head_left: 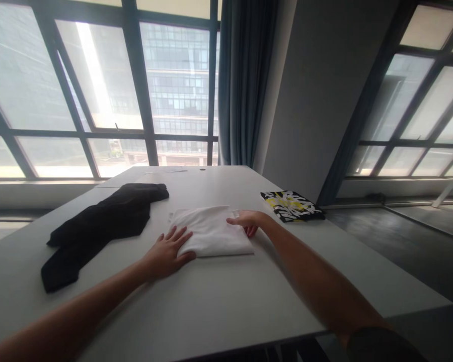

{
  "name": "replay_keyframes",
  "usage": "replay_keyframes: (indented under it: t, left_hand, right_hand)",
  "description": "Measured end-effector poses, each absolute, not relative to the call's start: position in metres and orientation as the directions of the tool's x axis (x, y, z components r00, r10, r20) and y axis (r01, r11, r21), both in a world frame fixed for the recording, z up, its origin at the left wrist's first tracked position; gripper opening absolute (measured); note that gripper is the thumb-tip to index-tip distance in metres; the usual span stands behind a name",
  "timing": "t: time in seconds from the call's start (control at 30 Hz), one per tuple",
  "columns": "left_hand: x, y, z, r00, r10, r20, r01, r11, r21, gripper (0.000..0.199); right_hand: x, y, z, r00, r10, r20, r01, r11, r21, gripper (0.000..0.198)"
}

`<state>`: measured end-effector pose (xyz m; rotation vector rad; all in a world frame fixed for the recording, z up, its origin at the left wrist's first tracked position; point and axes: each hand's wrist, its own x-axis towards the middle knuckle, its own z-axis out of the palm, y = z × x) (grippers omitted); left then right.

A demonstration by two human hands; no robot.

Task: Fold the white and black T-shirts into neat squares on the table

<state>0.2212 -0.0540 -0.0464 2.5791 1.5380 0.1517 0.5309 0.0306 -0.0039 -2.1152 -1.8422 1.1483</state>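
A white garment (211, 234), folded into a rough rectangle, lies flat on the white table (226, 301) in front of me. My left hand (169, 254) rests on its left edge with the fingers spread. At the right edge, my right hand (247, 221) grips the cloth, thumb on top and fingers curled underneath. Part of those fingers is hidden by the hand itself. The garment's exact kind does not show.
A black garment (109, 216) lies loosely spread on the table's left. Near the right edge sits a folded black shirt with white and yellow print (292, 206). A thin white sheet (166, 171) lies at the far end, before the windows and blue curtain (243, 85).
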Motion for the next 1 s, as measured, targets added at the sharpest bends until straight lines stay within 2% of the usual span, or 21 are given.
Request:
replay_keyframes:
  t: [0.07,0.2,0.27,0.37,0.5,0.63,0.73,0.87,1.0]
  left_hand:
    - [0.223,-0.052,-0.048,0.475,0.879,0.042,0.864,-0.474,0.17,0.085]
    - [0.222,-0.05,-0.053,0.471,0.876,0.101,0.858,-0.482,0.176,0.086]
    - [0.222,-0.049,-0.056,0.459,0.879,0.128,0.86,-0.476,0.183,0.086]
    - [0.222,-0.048,-0.058,0.452,0.878,0.16,0.857,-0.477,0.197,0.085]
    - [0.219,-0.039,-0.056,0.488,0.865,0.117,0.843,-0.501,0.193,0.09]
    - [0.221,-0.014,-0.05,0.577,0.815,0.06,0.791,-0.575,0.21,0.095]
    - [0.231,0.015,-0.048,0.491,0.87,0.038,0.854,-0.489,0.179,0.1]
    - [0.249,0.052,-0.051,0.301,0.952,0.058,0.944,-0.306,0.126,0.095]
    - [0.256,0.073,-0.056,0.312,0.949,0.057,0.943,-0.316,0.105,0.08]
  right_hand:
    - [0.531,0.027,-0.001,-0.106,0.854,-0.51,0.783,-0.244,-0.572,0.087]
    - [0.526,0.019,0.0,-0.18,0.903,-0.39,0.668,-0.179,-0.723,0.118]
    - [0.524,0.017,0.0,-0.229,0.898,-0.376,0.619,-0.164,-0.768,0.128]
    - [0.524,0.019,-0.001,-0.327,0.859,-0.394,0.605,-0.129,-0.785,0.119]
    - [0.526,0.032,-0.005,-0.296,0.906,-0.304,0.724,0.005,-0.69,0.083]
    - [0.528,0.061,-0.011,-0.191,0.977,-0.094,0.844,0.114,-0.524,0.061]
    - [0.53,0.092,-0.013,-0.123,0.99,0.061,0.908,0.137,-0.396,0.051]
    - [0.542,0.145,-0.011,-0.027,0.987,0.159,0.957,0.072,-0.282,0.047]
    - [0.573,0.198,0.0,0.053,0.979,0.197,0.977,-0.01,-0.215,0.044]
